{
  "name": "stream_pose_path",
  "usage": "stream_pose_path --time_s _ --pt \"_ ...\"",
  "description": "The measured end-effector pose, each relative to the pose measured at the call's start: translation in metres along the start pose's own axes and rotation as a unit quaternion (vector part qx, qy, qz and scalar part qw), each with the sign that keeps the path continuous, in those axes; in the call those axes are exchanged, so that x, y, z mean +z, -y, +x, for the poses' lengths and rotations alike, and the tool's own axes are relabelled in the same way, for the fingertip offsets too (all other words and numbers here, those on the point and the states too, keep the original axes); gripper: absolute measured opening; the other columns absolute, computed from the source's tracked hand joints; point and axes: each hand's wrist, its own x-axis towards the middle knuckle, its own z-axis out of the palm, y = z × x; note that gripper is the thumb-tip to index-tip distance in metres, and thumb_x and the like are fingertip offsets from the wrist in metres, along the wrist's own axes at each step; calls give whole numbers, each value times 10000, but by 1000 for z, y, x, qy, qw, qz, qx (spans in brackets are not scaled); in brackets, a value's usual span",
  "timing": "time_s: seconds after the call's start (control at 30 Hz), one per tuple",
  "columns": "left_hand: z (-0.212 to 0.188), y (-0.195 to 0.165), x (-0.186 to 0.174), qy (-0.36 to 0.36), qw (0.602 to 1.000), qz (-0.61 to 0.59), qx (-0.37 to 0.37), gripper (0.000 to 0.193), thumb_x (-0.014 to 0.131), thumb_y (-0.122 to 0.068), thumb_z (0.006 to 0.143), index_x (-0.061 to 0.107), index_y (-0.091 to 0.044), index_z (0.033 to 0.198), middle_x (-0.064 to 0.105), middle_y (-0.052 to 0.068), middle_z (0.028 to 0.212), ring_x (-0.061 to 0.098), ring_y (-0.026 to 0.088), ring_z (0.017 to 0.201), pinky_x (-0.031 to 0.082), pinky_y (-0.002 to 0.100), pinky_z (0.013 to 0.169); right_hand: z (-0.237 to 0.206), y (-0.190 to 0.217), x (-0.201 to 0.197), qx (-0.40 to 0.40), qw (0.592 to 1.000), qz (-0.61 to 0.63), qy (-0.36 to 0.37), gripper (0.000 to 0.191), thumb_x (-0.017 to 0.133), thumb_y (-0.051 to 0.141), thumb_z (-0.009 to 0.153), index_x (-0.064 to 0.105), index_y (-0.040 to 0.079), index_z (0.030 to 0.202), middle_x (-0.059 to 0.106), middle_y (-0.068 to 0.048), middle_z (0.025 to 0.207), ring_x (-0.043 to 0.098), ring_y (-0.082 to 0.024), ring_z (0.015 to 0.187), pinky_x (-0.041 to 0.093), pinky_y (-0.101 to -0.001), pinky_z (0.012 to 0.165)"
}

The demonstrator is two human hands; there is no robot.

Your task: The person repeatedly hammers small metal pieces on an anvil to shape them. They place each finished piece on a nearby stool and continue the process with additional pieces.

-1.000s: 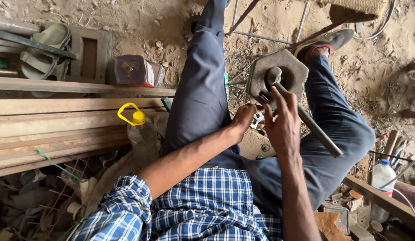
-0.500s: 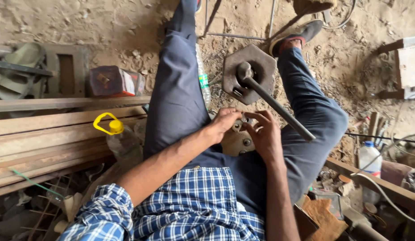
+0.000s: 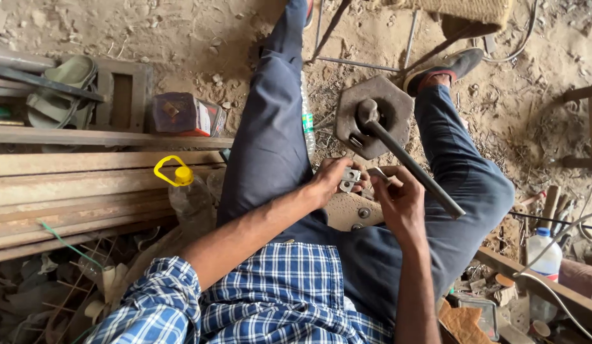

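Far left: sandals [image 3: 57, 89] on dark bars, upper left, beside a wooden frame [image 3: 123, 95]. Below them, stacked planks [image 3: 79, 191] run across the left half. Red-and-clear box [image 3: 184, 114] sits on the top plank; a bottle [image 3: 188, 194] with yellow cap and ring handle leans against the planks, centre left. Person sits on the dirt floor [image 3: 181, 38], legs spread, in a blue check shirt and dark trousers. Left hand [image 3: 331, 181], centre frame: grip pinching a small metal bracket [image 3: 349, 180], held above the lap between the thighs. Right hand [image 3: 401, 200] just right of it, fingers curled, fingertips touching or just beside the bracket; can't tell if that grip holds anything. Under the hands, a tan plate [image 3: 347, 213] with bolts. Just above the hands, a hexagonal steel block [image 3: 379, 105] with a dark bar [image 3: 414, 165] slanting down-right over the right thigh. Lower right: white bottle [image 3: 544, 251] with blue cap, cables, scrap.
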Motion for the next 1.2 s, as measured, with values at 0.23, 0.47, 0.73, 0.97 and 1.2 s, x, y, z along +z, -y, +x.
stream_pose_path --time_s 0.23,0.47,0.73,0.97,1.2 --pt "-8 -4 0 13 1000 4 10 277 434 -134 1006 645 39 960 722 173 874 727 199 702 621 297 607 31 42 23 -129 955 -253 -83 134 774 52 928 780 19 1059 717 -106 956 707 -160 714 573 -278 609" --pt "-13 -13 1 -1 1000 19 20 307 415 -171 1018 646 22 959 717 152 826 703 185 660 592 287 570 52 48 44 -136 896 -418 -54 190 815 134 874 802 52 1045 718 -135 934 715 -252 684 541 -384 585" --pt "7 1 -13 20 998 -9 51 250 408 -128 1005 588 34 941 731 179 853 741 226 695 622 327 605 35 22 35 -121 946 -298 -47 145 727 122 989 786 69 1110 756 -100 973 700 -193 672 558 -343 582" --pt "14 18 -11 51 993 64 91 195 558 -70 983 714 -12 1084 744 108 1010 749 159 832 649 311 727 -7 -1 28 -79 948 -300 -73 328 727 137 917 725 11 1220 677 -154 1012 662 -200 692 543 -342 600" --pt "-5 -2 4 -2 987 152 47 359 567 -358 1020 739 -45 1059 762 91 975 712 135 879 572 301 774 0 -8 17 -42 961 -256 -93 256 796 160 880 772 39 1105 722 -108 1004 695 -192 762 564 -334 671"
